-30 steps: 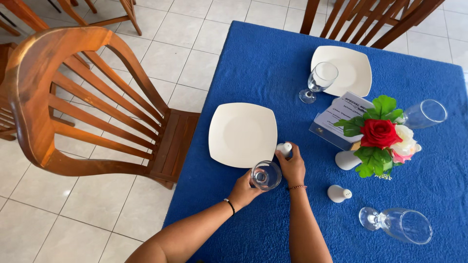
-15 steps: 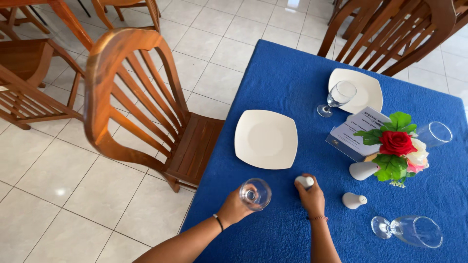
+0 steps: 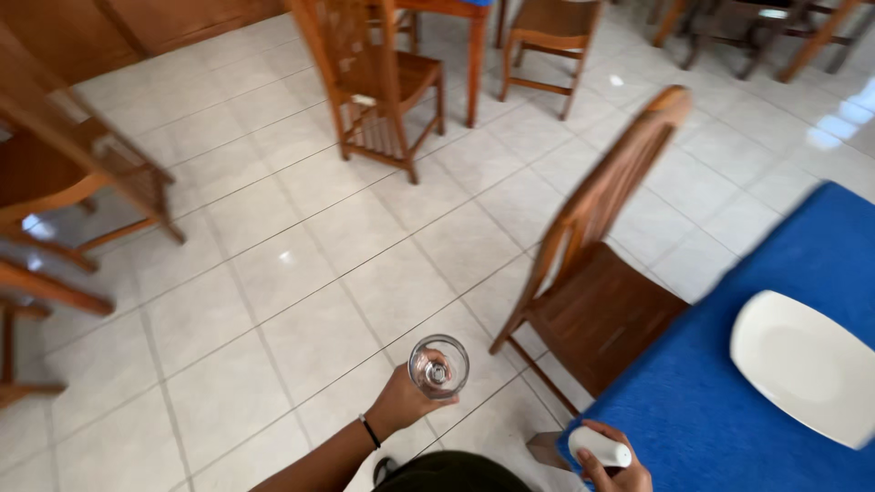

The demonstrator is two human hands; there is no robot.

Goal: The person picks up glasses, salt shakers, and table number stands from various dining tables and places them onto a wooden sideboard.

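**Glass and shaker carried off the table**

The blue-clothed table (image 3: 729, 410) with its white square plate (image 3: 807, 364) sits to the right, a wooden chair (image 3: 602, 273) beside it. To carry well, the person should keep both items level and clear of the chair back. The left hand (image 3: 401, 401) grips a clear stemmed glass (image 3: 438, 366) over the tiled floor; the right hand (image 3: 612, 466) is closed around a small white shaker (image 3: 599, 447) at the table's corner.

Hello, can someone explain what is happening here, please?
A person stands beside a table with a blue cloth. The left hand holds a clear stemmed glass out over the tiled floor. The right hand grips a small white shaker at the table's edge. A white square plate lies on the cloth, near a wooden chair.
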